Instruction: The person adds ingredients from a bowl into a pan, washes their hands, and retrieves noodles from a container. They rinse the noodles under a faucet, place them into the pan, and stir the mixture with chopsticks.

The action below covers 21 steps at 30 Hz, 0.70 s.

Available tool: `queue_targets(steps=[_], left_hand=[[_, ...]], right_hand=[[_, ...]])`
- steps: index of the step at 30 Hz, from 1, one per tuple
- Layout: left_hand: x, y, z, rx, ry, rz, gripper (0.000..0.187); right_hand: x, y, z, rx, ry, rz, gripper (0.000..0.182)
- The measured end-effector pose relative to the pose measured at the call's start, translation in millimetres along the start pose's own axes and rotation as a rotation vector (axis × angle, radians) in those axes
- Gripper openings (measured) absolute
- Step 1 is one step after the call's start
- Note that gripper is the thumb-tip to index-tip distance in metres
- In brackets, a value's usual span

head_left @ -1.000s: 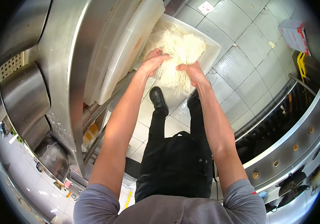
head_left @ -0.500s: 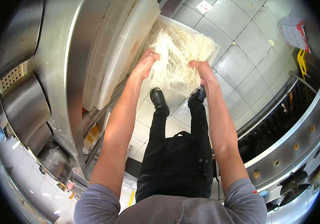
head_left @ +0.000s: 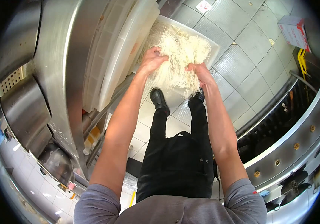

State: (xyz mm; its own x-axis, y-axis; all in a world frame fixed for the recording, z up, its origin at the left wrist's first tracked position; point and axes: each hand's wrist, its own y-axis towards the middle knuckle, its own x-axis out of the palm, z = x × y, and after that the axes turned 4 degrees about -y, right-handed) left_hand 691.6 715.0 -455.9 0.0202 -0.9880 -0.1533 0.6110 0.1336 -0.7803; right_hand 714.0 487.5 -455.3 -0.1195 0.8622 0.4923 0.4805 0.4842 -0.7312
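Head view: my left hand (head_left: 151, 59) and right hand (head_left: 201, 72) are both clamped on a bunch of white noodles (head_left: 178, 56), gripping it from either side. The bunch hangs between my hands, above the white tub (head_left: 214, 46) just beyond them.

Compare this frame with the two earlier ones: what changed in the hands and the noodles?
Both hands, left and right, keep gripping the bundle of white noodles. They spread apart half a second ago, fanning the strands, and have now closed in again. The white tub and stacked trays stayed put.
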Motion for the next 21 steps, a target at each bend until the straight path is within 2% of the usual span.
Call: queue_targets(steps=[4, 7, 10, 13, 16, 19, 21], left_hand=[[-1, 0, -5, -0.024, 0.116, -0.027, 0.043], [11, -5, 0, -0.085, -0.342, -0.076, 0.036], [21, -17, 13, -0.031, -0.475, -0.208, 0.033], [10, -11, 8, -0.045, -0.536, -0.242, 0.033], [-3, -12, 11, -0.091, -0.179, -0.085, 0.035], [-15, 3, -9, -0.115, 0.124, 0.06, 0.042], [-21, 5, -18, -0.011, 0.37, 0.213, 0.043]], right_hand=[[2, 0, 2, -0.007, -0.007, -0.003, 0.054], [13, 0, 2, 0.005, 0.067, -0.023, 0.052], [26, 3, 7, -0.024, 0.082, -0.022, 0.053], [22, 6, 15, -0.132, -0.127, 0.006, 0.056], [7, 8, 4, -0.07, -0.225, 0.02, 0.056], [1, -2, -15, -0.078, -0.518, 0.089, 0.052], [-5, -10, -27, -0.039, -0.533, 0.102, 0.05]])
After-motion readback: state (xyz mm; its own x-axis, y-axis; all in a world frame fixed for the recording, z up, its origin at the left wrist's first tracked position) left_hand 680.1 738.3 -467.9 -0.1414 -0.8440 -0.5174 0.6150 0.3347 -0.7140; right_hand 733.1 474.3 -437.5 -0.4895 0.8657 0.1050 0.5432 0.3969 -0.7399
